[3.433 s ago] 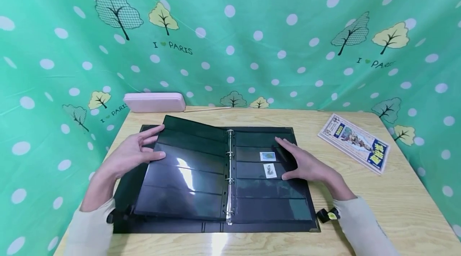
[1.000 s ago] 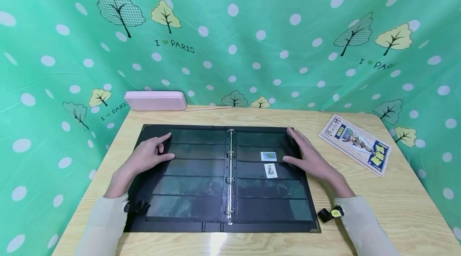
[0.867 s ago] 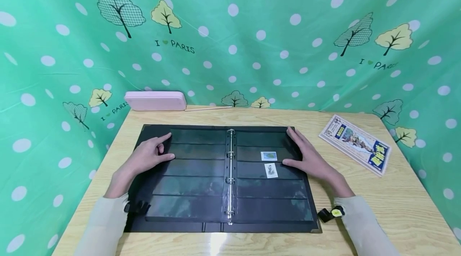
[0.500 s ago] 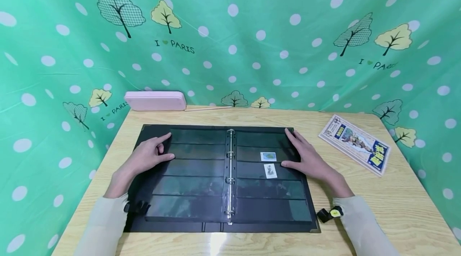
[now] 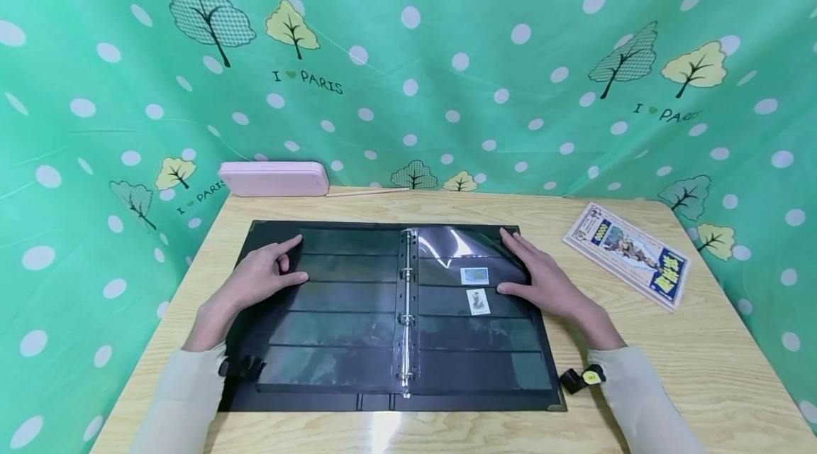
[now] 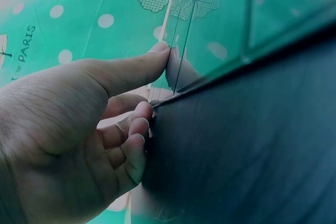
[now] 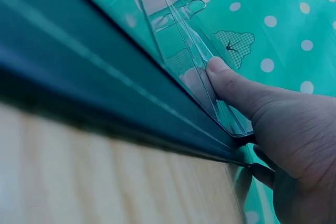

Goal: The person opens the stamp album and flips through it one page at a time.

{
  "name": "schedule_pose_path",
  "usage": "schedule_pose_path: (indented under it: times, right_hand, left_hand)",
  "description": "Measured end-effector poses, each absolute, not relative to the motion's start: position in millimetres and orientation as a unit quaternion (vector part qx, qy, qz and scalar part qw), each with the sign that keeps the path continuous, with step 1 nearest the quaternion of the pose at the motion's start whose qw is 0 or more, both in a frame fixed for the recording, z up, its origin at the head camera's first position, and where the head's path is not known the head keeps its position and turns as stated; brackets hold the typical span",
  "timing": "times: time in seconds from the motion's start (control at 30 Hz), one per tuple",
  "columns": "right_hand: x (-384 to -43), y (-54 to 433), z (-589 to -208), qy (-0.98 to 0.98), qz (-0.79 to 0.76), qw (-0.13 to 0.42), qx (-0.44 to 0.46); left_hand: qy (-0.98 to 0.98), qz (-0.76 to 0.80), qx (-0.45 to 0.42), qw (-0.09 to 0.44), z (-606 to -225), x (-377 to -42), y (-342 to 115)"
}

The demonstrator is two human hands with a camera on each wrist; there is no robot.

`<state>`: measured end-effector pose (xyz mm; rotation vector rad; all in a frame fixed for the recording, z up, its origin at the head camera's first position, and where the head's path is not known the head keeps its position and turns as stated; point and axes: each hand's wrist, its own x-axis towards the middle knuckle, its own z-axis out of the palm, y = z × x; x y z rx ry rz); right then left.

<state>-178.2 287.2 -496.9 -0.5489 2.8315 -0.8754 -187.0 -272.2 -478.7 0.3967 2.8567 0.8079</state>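
Observation:
A black ring-bound stamp album (image 5: 376, 403) lies open on the table. Its clear-strip pages flank the metal rings (image 5: 406, 326). My left hand (image 5: 258, 277) holds the left page's outer edge; in the left wrist view the thumb (image 6: 149, 64) lies on the page, fingers curled at its edge. My right hand (image 5: 549, 284) pinches the right page's outer edge, thumb (image 7: 226, 80) on top and fingertips partly hidden beneath. Near that thumb, a blue-green stamp (image 5: 474, 276) sits above a grey portrait stamp (image 5: 478, 301). The right page's top bows, with bright glare.
A pink case (image 5: 274, 179) stands at the table's back left, beside a thin stick (image 5: 367, 192). On the right lies a printed booklet (image 5: 628, 253). A green dotted cloth (image 5: 408, 64) hangs behind the wooden table (image 5: 676, 369).
The left hand has turned a page down flat onto the left side. Lately it stays put, while the right hand shifts slightly inward and the right page's top corner lifts into glare.

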Motion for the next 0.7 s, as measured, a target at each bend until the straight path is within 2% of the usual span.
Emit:
schedule_pose_path:
  times: [0.23,0.43,0.7]
  right_hand:
    - [-177.2,287.6,-497.3,0.938,-0.293,0.055,-0.177]
    - [-172.8,284.3,-488.9,0.941,-0.286,0.009,-0.183]
    - [-172.5,281.9,-477.8,0.908,-0.363,-0.008,-0.206]
  left_hand:
    - [0.950,0.274,0.129,0.073,-479.7,-187.0,-271.8]
    - [0.950,0.275,0.131,0.072,-479.5,-187.9,-271.0]
    - [0.950,0.276,0.128,0.074,-478.7,-187.6,-271.7]
